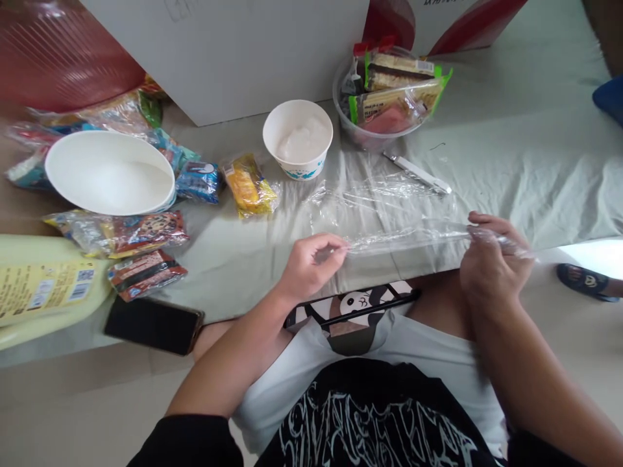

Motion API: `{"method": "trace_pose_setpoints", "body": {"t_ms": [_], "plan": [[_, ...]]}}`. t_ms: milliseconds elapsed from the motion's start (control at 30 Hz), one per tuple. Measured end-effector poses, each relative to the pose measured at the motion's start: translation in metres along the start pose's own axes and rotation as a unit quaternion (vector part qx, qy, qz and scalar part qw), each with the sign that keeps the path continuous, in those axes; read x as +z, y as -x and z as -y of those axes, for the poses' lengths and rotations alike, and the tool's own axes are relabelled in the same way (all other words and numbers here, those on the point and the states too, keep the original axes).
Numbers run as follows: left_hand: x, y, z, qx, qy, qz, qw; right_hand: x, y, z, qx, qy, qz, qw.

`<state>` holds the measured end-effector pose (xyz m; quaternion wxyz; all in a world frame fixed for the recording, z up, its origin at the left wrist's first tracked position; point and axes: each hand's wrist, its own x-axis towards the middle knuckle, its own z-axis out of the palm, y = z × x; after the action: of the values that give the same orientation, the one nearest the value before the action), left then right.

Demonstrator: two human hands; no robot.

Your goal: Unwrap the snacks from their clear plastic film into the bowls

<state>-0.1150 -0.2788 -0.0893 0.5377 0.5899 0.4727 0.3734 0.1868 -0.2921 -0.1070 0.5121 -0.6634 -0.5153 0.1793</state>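
A clear plastic film lies crumpled on the cloth, its near edge stretched between my two hands. My left hand pinches one end of that edge between thumb and fingers. At the other end, my right hand grips the gathered film, with part of it sticking out past the fingers. Just beyond the film is a white utility knife. A white paper tub with a blue pattern stands behind it, holding something whitish and translucent.
A clear bowl of wrapped snacks stands at the back, by a white box. To the left are a stack of paper tubs, several wrapped snacks, a phone and a pale yellow jug. A panda-patterned item rests at my lap.
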Motion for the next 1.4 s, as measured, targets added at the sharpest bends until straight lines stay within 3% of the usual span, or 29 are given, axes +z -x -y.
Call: {"method": "trace_pose_setpoints", "body": {"t_ms": [100,300,367,467,567,667,767,900,967,1100,1267,1400], "plan": [[-0.008,-0.007,0.002,-0.066,0.066,-0.032,0.995,0.011,-0.008,0.007,0.02,-0.11,-0.067,0.991],[-0.019,-0.016,0.008,-0.105,0.102,-0.101,0.984,0.021,-0.02,0.027,0.093,-0.178,-0.012,0.979],[-0.023,-0.018,0.008,-0.101,0.06,-0.12,0.986,0.024,-0.02,0.032,0.133,-0.168,-0.004,0.977],[-0.029,-0.017,0.007,-0.077,-0.054,-0.146,0.985,0.026,-0.015,0.034,0.159,-0.053,0.013,0.986],[-0.033,-0.017,0.006,-0.038,-0.158,-0.174,0.971,0.026,-0.006,0.029,0.16,0.085,0.053,0.982],[-0.035,-0.019,0.007,-0.019,-0.17,-0.18,0.969,0.025,0.002,0.023,0.154,0.128,0.106,0.974],[-0.038,-0.024,0.01,-0.016,-0.104,-0.144,0.984,0.026,0.005,0.019,0.141,0.108,0.113,0.978],[-0.037,-0.028,0.013,0.034,-0.018,-0.067,0.997,0.031,0.003,0.017,0.14,0.004,0.056,0.989],[-0.034,-0.027,0.014,0.012,0.002,-0.054,0.998,0.032,0.002,0.015,0.121,-0.047,0.032,0.991],[-0.027,-0.025,0.015,-0.063,-0.029,-0.094,0.993,0.032,0.003,0.009,0.071,-0.086,0.012,0.994],[-0.034,-0.028,0.019,-0.047,-0.062,-0.178,0.981,0.028,0.008,0.004,0.053,-0.027,0.095,0.994],[-0.042,-0.03,0.026,-0.024,-0.07,-0.198,0.977,0.03,0.01,0.005,0.078,-0.001,0.087,0.993]]}}
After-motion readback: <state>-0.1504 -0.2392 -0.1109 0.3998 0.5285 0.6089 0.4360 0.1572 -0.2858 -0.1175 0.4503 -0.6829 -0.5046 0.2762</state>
